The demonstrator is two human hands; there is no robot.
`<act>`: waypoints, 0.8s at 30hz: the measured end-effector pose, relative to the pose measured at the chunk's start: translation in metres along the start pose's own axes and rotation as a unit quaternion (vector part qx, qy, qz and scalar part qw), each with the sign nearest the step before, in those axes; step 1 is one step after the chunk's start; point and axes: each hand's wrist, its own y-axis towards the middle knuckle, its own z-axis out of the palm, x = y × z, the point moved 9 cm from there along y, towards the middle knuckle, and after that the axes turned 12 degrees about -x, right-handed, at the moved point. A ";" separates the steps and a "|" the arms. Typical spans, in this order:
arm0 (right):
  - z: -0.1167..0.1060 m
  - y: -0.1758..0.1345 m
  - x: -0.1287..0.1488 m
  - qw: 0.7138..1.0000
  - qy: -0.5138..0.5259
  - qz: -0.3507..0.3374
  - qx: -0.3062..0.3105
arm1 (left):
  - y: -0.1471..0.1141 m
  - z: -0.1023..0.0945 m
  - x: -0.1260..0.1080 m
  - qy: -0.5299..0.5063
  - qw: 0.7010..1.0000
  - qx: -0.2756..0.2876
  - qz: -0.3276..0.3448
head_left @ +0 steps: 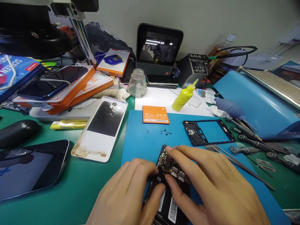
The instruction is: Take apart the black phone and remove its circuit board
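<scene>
Two hands on the opened black phone point(167, 187) at the blue mat's point(140, 137) near edge | left hand point(127, 193) pressed its left side, fingers curled | right hand point(211, 184) spread flat, fingertips on the board | orange battery point(155, 114), loose screws point(165, 131), black frame point(207, 132) lay beyond.

The scene is brightly and evenly lit from overhead, with cool white light. Strip lights show as glare in the small dark screen point(159, 47) at the back, and the glass jar point(137, 82) carries soft highlights. Shadows under the hands are faint and short. Straight lines bow toward the edges from wide-angle distortion, and the far corners look softer than the sharp centre.
</scene>
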 end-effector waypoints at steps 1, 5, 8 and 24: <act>0.001 0.003 -0.001 1.000 0.002 0.006 0.007 | 0.000 0.000 0.000 -0.002 1.000 -0.004 0.010; 0.003 0.012 -0.001 0.999 -0.019 0.018 0.024 | -0.001 0.002 0.003 -0.011 1.000 -0.013 0.017; 0.006 0.014 0.003 0.999 -0.036 0.013 0.025 | 0.000 0.002 0.003 -0.016 1.000 -0.021 0.016; 0.016 0.014 -0.017 0.990 0.070 0.102 0.062 | 0.002 -0.001 0.001 -0.032 0.999 -0.035 0.012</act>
